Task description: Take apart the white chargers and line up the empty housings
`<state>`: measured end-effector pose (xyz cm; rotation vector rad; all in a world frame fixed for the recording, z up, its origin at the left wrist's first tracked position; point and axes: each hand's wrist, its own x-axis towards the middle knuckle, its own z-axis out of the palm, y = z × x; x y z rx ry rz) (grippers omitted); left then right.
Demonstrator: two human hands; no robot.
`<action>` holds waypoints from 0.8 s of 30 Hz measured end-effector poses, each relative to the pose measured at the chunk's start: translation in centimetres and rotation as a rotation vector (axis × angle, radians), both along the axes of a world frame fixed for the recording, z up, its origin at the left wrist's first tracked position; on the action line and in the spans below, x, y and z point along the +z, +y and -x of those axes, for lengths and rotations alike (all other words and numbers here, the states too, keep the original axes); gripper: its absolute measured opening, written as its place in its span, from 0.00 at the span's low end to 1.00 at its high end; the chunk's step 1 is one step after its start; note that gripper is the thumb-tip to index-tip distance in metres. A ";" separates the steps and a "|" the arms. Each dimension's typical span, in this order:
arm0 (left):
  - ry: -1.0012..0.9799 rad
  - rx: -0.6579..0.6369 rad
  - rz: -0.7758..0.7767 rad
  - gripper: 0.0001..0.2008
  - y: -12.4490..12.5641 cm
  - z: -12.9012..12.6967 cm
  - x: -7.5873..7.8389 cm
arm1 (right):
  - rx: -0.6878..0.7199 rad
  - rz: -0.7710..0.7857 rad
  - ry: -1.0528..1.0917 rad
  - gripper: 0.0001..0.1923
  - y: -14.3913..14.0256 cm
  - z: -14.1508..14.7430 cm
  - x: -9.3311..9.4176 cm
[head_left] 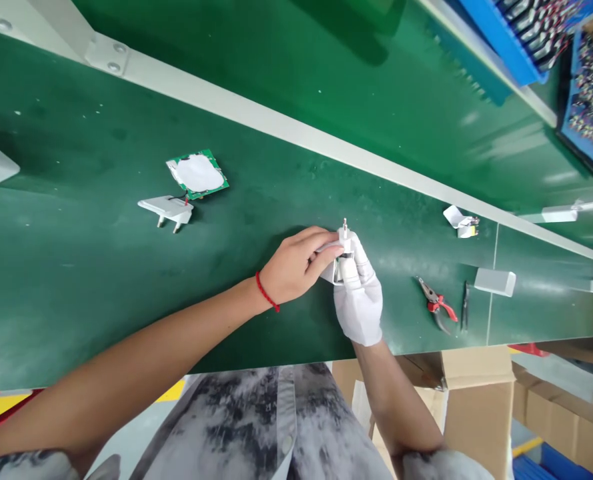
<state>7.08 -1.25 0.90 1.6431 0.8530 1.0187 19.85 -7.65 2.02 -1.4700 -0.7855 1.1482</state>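
Observation:
Both hands meet over the green workbench on a white plug adapter with a metal pin pointing away from me. My left hand, bare and with a red cord at the wrist, pinches its plug end between thumb and fingers. From the other side my right hand, in a white glove, is closed around the casing. A rectangular opening in the casing shows between the hands. Fingers hide much of the adapter, so its inside is hard to make out. Left of them lies a circuit board with a white pad, wired to a two-pin plug cover.
Red-handled pliers, black tweezers and a white casing lie to the right. Small white plug parts sit behind them. A pale metal bar crosses the bench. Blue trays hold components. A cardboard box stands below the edge.

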 end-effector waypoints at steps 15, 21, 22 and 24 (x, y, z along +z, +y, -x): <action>0.078 0.003 -0.103 0.14 0.1 -0.1 0.0 | 0.166 -0.040 -0.022 0.32 -1.0 -1.6 -0.3; 0.074 -0.001 -0.076 0.13 0.2 -0.1 0.1 | 0.064 -0.054 0.066 0.24 -0.7 -0.7 -0.5; 0.078 -0.003 -0.071 0.13 0.2 -0.1 0.1 | 0.041 -0.059 0.062 0.23 -0.5 -0.5 -0.5; 0.077 -0.002 -0.076 0.14 0.2 -0.1 0.1 | 0.004 -0.080 0.018 0.23 0.0 -0.3 -0.6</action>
